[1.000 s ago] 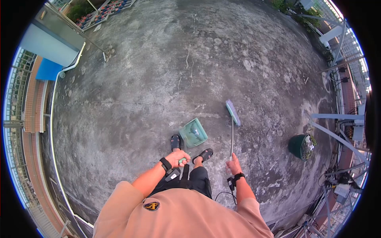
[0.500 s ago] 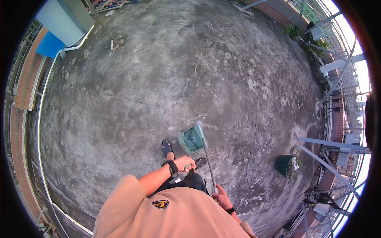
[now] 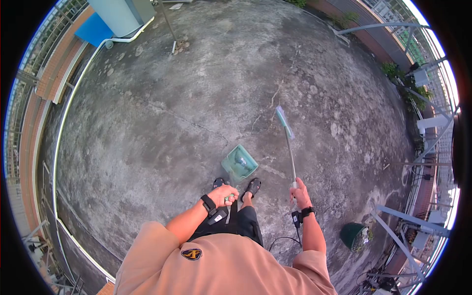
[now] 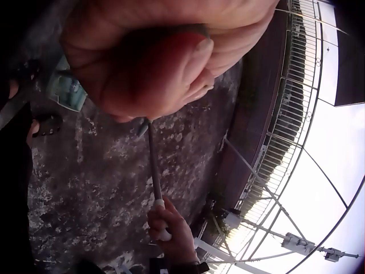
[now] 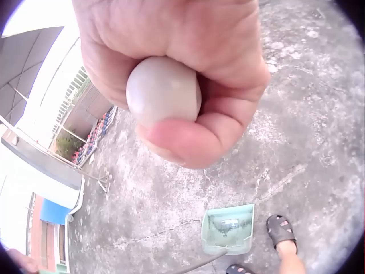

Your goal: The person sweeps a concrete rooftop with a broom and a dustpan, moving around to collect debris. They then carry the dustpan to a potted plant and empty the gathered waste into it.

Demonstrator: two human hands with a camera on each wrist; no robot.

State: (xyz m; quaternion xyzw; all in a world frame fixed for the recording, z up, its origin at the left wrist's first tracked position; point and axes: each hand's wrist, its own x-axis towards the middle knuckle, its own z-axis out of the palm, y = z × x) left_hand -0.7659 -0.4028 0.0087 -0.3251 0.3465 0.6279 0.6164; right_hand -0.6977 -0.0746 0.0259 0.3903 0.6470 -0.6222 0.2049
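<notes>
My left hand (image 3: 226,195) grips the green top of the long handle of a pale green dustpan (image 3: 249,168), which stands on the floor in front of my feet. Something small and bluish-white lies in the pan. In the left wrist view my curled fingers (image 4: 188,68) fill the top and hide the handle. My right hand (image 3: 301,194) holds a broom (image 3: 290,153) near the top of its grey pole. The broom's head, with pale bristles, is ahead and right of the dustpan. The white rounded end of the broom handle (image 5: 162,91) shows inside my right fist.
Stained, cracked concrete (image 3: 196,98) spreads all around. A dark green planter (image 3: 353,236) stands to the right, near metal struts (image 3: 400,216). A white pipe (image 3: 60,142) runs along the left edge, with a blue panel (image 3: 93,29) at the far left.
The broom swung in beside the dustpan half a second ago and is now back out, ahead and to the right. The head view has turned. My left hand keeps its hold on the dustpan handle.
</notes>
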